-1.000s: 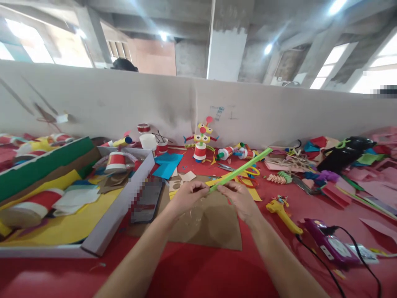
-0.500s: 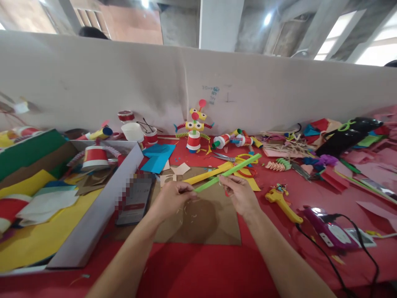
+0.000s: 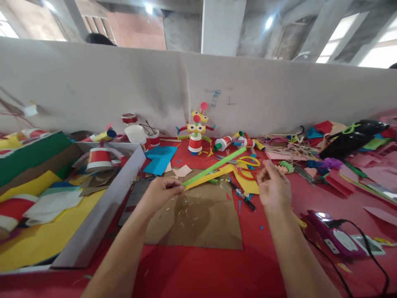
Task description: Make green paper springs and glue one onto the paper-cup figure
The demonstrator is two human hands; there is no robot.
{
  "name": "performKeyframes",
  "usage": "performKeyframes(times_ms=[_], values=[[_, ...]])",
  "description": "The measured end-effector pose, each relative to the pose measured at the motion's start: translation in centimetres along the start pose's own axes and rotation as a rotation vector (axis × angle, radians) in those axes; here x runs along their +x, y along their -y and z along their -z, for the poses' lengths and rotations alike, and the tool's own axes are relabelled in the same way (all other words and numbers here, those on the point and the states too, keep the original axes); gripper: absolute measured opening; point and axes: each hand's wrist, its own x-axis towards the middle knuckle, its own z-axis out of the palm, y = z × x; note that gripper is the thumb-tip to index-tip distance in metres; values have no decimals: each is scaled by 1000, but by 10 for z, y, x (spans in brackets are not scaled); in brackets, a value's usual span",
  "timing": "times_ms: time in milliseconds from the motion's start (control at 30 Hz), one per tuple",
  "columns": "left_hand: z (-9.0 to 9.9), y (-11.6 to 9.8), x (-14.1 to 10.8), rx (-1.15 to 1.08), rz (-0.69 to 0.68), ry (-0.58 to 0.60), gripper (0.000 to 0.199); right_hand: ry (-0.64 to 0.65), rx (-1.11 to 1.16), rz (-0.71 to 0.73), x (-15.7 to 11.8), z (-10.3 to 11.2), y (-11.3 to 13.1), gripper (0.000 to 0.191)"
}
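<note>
My left hand (image 3: 166,191) pinches the near ends of a green paper strip (image 3: 217,165) and a yellow paper strip (image 3: 207,178), which meet at the fingertips and spread apart toward the back right. Both strips hang over a brown cardboard sheet (image 3: 198,227) strewn with small scraps. Off to the right, my right hand (image 3: 274,184) is raised away from the strips, its fingers curled near one another; whether anything small is between them cannot be made out. Between the hands lie yellow-handled scissors (image 3: 249,161) and a black pen-like tool (image 3: 243,196).
A box (image 3: 102,207) of craft pieces stands at left, beside a phone (image 3: 133,198). A paper-cup figure (image 3: 195,144) stands at the back. At right are a purple device (image 3: 336,236) with cables, a black bottle (image 3: 350,138) and paper scraps.
My right hand has let go of the green strip and moved right, uncovering the black tool. The strips' near ends are now together in my left hand, which has shifted slightly left.
</note>
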Motion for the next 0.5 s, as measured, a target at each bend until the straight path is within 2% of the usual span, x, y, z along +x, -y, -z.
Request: performKeyframes(times_ms=[67, 100, 167, 233, 333, 433, 500], values=[[-11, -2, -2, -89, -3, -3, 17, 138, -196, -30, -15, -2, -12, 17], [-18, -4, -3, -142, 13, -9, 19, 258, -320, -55, -24, -3, -18, 18], [-34, -7, -7, -299, 71, 16, 22, 512, -524, -91, -43, -5, -29, 32], [-47, -10, -12, -406, 101, 56, 24, 668, -626, -115, -58, -7, -35, 34], [-58, -11, -16, -383, 82, 98, 24, 724, -644, -118, -71, -7, -36, 19], [-58, -12, -17, -244, 27, 79, 20, 755, -571, -160, -74, -8, -33, 20], [-55, -12, -15, -145, -33, 44, 16, 718, -539, -241, -73, -9, -34, 19]])
